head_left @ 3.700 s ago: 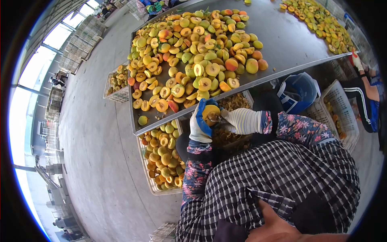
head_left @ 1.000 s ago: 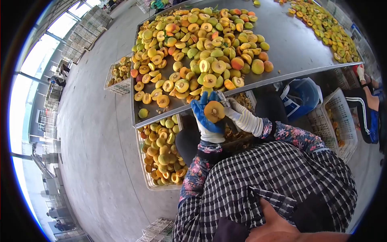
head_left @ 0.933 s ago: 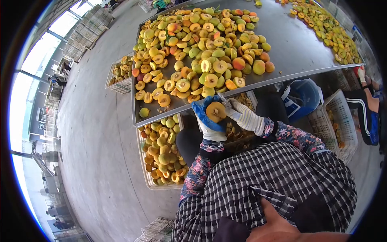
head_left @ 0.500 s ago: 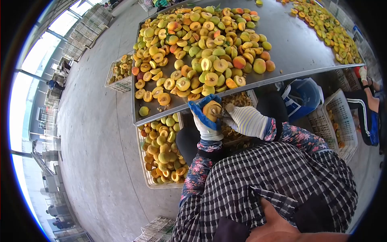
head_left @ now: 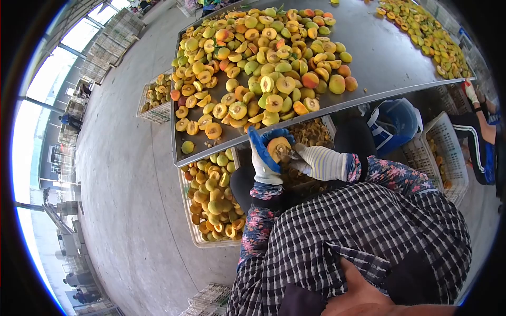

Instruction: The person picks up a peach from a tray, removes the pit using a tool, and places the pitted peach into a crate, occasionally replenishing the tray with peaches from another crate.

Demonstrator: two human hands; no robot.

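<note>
My left hand (head_left: pixel 267 157), in a white glove with blue over the fingers, is wrapped round a peach half (head_left: pixel 279 149) with its cut face up. From the right, my right hand (head_left: pixel 319 161), in a striped glove, is closed on a small metal tool (head_left: pixel 295 155) whose tip meets the cut face. Both hands are just off the near edge of a metal table (head_left: pixel 369 99), where halved and whole peaches (head_left: pixel 274 102) are piled. Below my hands, a crate of peach pieces (head_left: pixel 312 132) is partly hidden.
A crate full of peach halves (head_left: pixel 214 203) stands on the floor at the left of my legs. Another crate (head_left: pixel 158 108) is beside the table's left edge. To the right are a blue bucket (head_left: pixel 395 124), a white crate (head_left: pixel 448 152) and a person's arm (head_left: pixel 482 118).
Both hands have shifted slightly left and down together. The peach half has tilted a little in my left hand, and the tool's tip stays at its cut face.
</note>
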